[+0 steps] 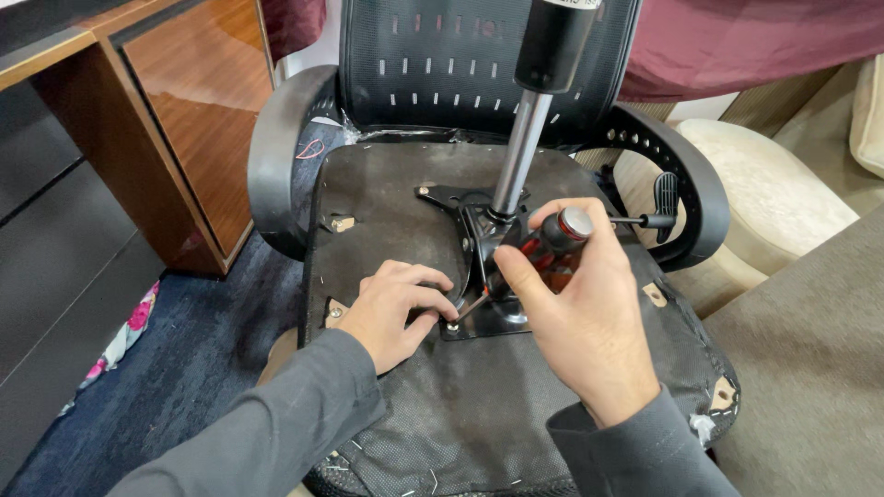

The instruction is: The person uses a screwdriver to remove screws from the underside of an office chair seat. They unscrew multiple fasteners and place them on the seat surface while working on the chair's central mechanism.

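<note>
An office chair lies upside down, its fabric seat underside (405, 212) facing up. A black metal mounting plate (451, 198) with a grey gas cylinder (520, 152) rising from it sits at the seat's centre. My right hand (580, 308) grips a screwdriver (562, 232) with a black-and-red handle, its tip angled down-left onto a bolt (453, 324) at the plate's near-left corner. My left hand (396, 308) rests on the seat, fingertips at that same bolt beside the tip.
Black armrests (276, 138) curve along both sides, with the mesh backrest (433, 64) beyond. A lever (658, 219) sticks out to the right. A brown wooden cabinet (184, 110) stands at left, beige cushions (773, 193) at right, dark blue carpet (203, 340) below.
</note>
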